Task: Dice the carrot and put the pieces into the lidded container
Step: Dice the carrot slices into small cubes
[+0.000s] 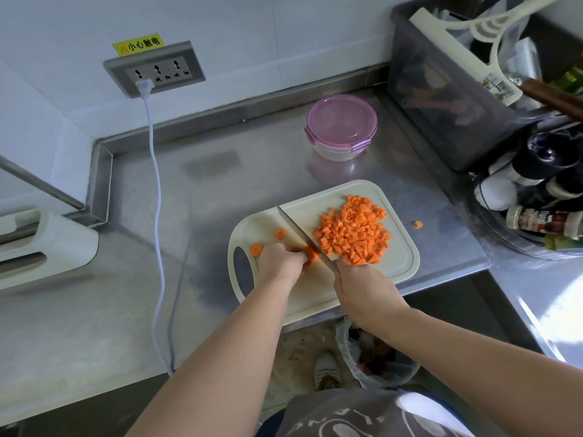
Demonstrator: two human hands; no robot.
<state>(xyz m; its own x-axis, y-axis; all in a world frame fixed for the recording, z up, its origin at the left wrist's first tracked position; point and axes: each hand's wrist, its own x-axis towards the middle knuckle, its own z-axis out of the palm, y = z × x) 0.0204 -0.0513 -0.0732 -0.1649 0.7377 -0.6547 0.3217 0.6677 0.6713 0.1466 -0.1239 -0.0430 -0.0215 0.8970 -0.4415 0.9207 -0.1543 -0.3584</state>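
Left hand (pixel 280 261) grip clamped on a short orange carrot stub (pixel 312 253), fingers curled over it, holding it down on the board. Right hand (pixel 362 285) grip closed round the handle of a long steel-bladed knife (pixel 301 233). Handle hidden inside the fist, blade angled away up-left, edge at the stub's right end, touching or just beside, can't tell which. Both hands over a pale cream rectangular plastic cutting board (pixel 402 258) with a cut-out handle hole at its left end. Right of the blade, a heap of small orange carrot dice (pixel 353 234) covers the board's far right part. Left of the blade, two round orange carrot slices (pixel 280 233) lie flat on the board, apart from each other, near the left hand. One stray orange carrot piece (pixel 418 224) lies off the board on the brushed steel surface (pixel 220 190), just beside the board's right edge. Beyond the board, well apart from it, a round clear container with purple clip-on lid (pixel 342 124), lid on. Far right: dark grey plastic bin (pixel 441 99) of utensils, and spice bottles (pixel 542 222) in a clear tub. Back wall: grey three-way socket panel (pixel 154 69), white cable (pixel 158 216) plugged in, trailing down across the surface. White appliance (pixel 47 244) at left edge. Bagged waste bin (pixel 347 348) on the floor below the surface edge.
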